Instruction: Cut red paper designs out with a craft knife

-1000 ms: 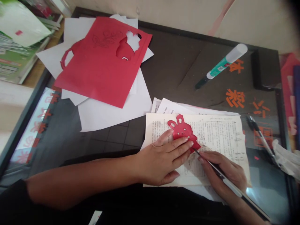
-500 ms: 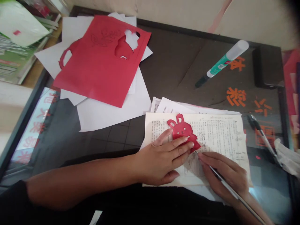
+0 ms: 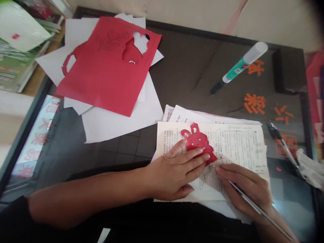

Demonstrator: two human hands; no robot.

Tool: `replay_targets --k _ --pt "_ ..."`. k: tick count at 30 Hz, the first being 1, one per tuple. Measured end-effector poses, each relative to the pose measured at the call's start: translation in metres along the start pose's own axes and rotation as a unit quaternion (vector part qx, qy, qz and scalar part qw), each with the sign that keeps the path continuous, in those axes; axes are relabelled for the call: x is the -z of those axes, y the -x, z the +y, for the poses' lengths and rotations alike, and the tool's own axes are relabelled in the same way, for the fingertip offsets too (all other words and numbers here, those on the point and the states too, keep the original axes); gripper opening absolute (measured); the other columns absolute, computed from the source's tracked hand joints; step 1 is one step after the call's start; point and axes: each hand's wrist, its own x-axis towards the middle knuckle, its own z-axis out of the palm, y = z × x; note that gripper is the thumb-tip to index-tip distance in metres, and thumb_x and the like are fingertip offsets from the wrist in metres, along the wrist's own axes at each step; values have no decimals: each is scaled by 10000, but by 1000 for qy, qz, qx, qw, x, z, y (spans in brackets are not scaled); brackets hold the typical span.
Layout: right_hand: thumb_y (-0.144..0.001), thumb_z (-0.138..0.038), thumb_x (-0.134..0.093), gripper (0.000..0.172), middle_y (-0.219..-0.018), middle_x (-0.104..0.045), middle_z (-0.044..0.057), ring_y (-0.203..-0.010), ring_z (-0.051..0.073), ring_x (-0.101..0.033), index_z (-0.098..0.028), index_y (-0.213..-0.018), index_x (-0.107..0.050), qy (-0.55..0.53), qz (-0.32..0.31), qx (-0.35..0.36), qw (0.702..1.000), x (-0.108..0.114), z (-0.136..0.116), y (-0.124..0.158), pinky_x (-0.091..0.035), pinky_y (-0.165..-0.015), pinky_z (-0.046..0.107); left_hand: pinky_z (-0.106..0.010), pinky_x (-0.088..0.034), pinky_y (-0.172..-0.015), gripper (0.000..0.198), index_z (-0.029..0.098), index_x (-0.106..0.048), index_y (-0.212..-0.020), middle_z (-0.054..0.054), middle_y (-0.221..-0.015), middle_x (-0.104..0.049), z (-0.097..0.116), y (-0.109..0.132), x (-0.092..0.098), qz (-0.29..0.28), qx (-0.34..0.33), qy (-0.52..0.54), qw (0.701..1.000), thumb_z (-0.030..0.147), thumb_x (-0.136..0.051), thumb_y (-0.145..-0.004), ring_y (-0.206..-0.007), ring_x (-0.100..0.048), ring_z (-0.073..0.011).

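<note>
- Head view, looking down on a dark desk [image 3: 182, 60], both forearms reaching in from the lower edge
- Left hand [image 3: 174, 172]: open and flat, fingers lightly spread, fingertips on the lower part of a red paper rabbit [image 3: 197, 141], palm on the page below
- Right hand [image 3: 243, 189]: curled around a slim metal craft knife [image 3: 255, 209], held like a pen, shaft slanting down to the lower right
- Knife tip: just beside the rabbit's lower right edge, close to the left hand's fingertips
- Red paper rabbit: lying on a printed book page [image 3: 235, 145], near the page's upper middle, ears pointing away from the body
- Under and behind the page: more loose printed sheets [image 3: 202, 116], edges fanned out
- Upper left: a red paper sheet [image 3: 101, 77] with cut-out holes, on top of white paper sheets [image 3: 118, 125]
- Open desk: a dark stretch left of the page, another right of it
- Right side: orange cut-out characters [image 3: 254, 103], a green-and-white marker [image 3: 243, 62], a pen [image 3: 285, 148], and a crumpled white tissue [image 3: 310, 168] at the far edge
</note>
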Motion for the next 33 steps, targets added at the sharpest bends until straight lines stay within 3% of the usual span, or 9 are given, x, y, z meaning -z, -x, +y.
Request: replay_targets --k 8,16,26,28,33 --pt "-834 -40 -616 258 -928 -751 61 -757 161 -744 -202 -1005 -721 16 -13 34 999 4 7 1 -632 -672 232 -569 10 -1207 639 102 -270 -1529 -64 -1612 -253 0 0 -3 10 -4 9 1000 426 -355 -986 -1506 -115 -240" --pt "-843 -53 -616 261 -971 -743 85 -817 164 -737 -172 -1047 -727 18 -35 44 998 6 14 9 -623 -715 244 -571 -56 -1208 645 113 -277 -1531 -61 -1607 -269 1 0 -4 17 -3 -14 1000 435 -370 -979 -1516 -64 -251" --pt "-851 -57 -608 236 -945 -741 79 -788 159 -733 -180 -1014 -727 30 -29 65 997 10 16 7 -619 -706 247 -560 5 -1206 627 117 -251 -1540 -56 -1621 -226 1 1 -4 7 -2 -20 1000 428 -307 -999 -1512 -80 -234" --pt "-847 -76 -624 208 -928 -746 66 -753 161 -737 -192 -987 -725 20 -12 29 999 12 13 6 -619 -681 241 -550 13 -1205 621 115 -262 -1537 -80 -1620 -226 1 1 -3 9 -2 -22 1000 428 -305 -1002 -1507 -110 -241" --pt "-850 -128 -650 177 -876 -741 38 -706 168 -731 -215 -1004 -668 -35 33 -142 989 9 -12 4 -602 -595 237 -530 -50 -1204 609 124 -358 -1499 -140 -1554 -365 1 1 0 20 6 -5 1000 463 -376 -993 -1405 -347 -283"
